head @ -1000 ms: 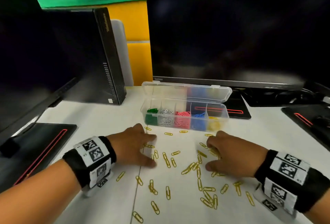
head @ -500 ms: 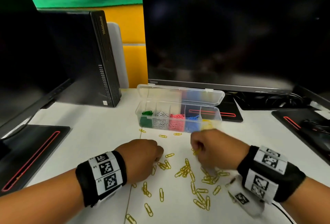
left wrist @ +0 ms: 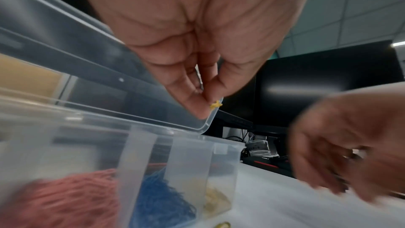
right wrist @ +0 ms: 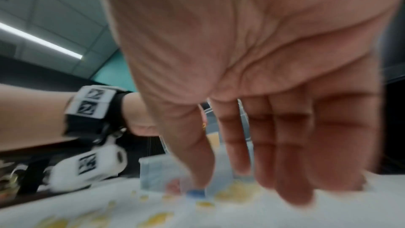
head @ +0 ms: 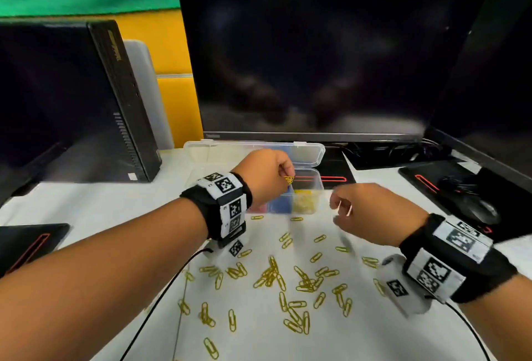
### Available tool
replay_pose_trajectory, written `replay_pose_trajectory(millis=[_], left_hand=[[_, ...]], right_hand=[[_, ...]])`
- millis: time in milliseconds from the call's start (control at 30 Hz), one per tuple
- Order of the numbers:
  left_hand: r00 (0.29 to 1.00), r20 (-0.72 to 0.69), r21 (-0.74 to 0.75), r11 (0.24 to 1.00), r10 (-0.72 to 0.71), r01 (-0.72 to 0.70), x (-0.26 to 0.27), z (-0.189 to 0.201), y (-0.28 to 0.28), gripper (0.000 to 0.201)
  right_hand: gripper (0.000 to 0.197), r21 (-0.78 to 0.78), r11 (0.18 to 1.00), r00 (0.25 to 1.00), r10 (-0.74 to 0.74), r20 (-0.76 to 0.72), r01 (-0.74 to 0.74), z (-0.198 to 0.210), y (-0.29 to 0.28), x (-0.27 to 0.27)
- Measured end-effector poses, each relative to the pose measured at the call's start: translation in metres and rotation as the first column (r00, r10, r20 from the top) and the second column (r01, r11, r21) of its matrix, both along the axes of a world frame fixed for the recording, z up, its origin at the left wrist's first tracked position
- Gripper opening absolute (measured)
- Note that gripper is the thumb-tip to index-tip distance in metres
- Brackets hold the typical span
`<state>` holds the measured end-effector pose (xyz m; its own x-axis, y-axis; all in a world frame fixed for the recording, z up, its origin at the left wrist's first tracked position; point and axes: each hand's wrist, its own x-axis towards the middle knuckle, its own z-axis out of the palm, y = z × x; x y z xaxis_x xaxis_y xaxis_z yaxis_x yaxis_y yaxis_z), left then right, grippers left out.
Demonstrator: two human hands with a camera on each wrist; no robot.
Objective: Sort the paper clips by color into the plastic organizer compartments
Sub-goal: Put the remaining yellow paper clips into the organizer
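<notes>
The clear plastic organizer (head: 317, 181) stands open in front of the monitor, with red, blue and yellow clips (head: 305, 202) in its right-hand compartments. My left hand (head: 288, 177) hovers over the yellow compartment and pinches a few yellow paper clips (head: 289, 179) between thumb and fingers. The left wrist view shows that pinch (left wrist: 215, 105) above the organizer (left wrist: 186, 155). My right hand (head: 339, 211) hangs blurred to the right of the organizer. Its fingers (right wrist: 291, 145) are straight and hold nothing. Many yellow clips (head: 288, 280) lie scattered on the white table.
A big dark monitor (head: 316, 58) stands right behind the organizer's raised lid (head: 253, 153). A black computer case (head: 123, 101) is at the left, a mouse (head: 480, 211) on a black pad at the right. Cables run from both wrist cameras.
My left hand rose from the table and moved forward over the yellow compartment with clips. My right hand, which gripped clips by the organizer, has opened and drawn back to the right.
</notes>
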<state>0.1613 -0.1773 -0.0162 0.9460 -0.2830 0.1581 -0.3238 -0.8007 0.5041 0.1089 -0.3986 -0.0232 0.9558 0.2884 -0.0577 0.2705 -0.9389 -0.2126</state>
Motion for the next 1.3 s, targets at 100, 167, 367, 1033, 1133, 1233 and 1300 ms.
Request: replay_pose_trajectory(millis=[100,167,367,1033,1133,1233,1300], left_hand=[[1.000,-0.014,0.020,1.000,-0.005,0.005,0.013,-0.001,-0.024,0.025],[0.999,-0.032,0.037,0.999,-0.004,0.006,0.017,-0.001,-0.028,0.030],[0.992,-0.013,0.378,0.917,-0.128,0.123,-0.016,0.006,0.019,0.031],[0.950,-0.313,0.408,0.904,0.006,0.129,-0.075,-0.021,0.112,0.059],[0.938,-0.314,0.524,0.851,0.146,0.043,-0.063,-0.024,0.122,0.057],[0.929,-0.350,0.623,0.770,0.115,0.139,-0.077,-0.040,0.108,0.053],[0.936,-0.349,0.615,0.761,0.030,0.205,-0.094,-0.047,0.097,0.057]], right_hand=[[0.035,-0.234,0.971,0.975,-0.094,-0.200,0.046,-0.007,-0.021,-0.029],[0.045,-0.266,0.958,0.954,-0.173,-0.247,0.105,-0.013,-0.029,-0.043],[0.050,-0.154,0.988,0.963,-0.035,-0.268,-0.008,-0.027,-0.019,-0.050],[0.082,-0.083,0.946,0.921,0.280,-0.271,-0.312,-0.041,0.052,-0.031],[0.087,-0.184,0.952,0.943,0.189,-0.273,-0.244,-0.037,0.054,-0.031],[0.091,-0.201,0.934,0.931,0.232,-0.280,-0.294,-0.037,0.056,-0.034],[0.092,-0.160,0.924,0.911,0.290,-0.294,-0.346,-0.037,0.057,-0.037]])
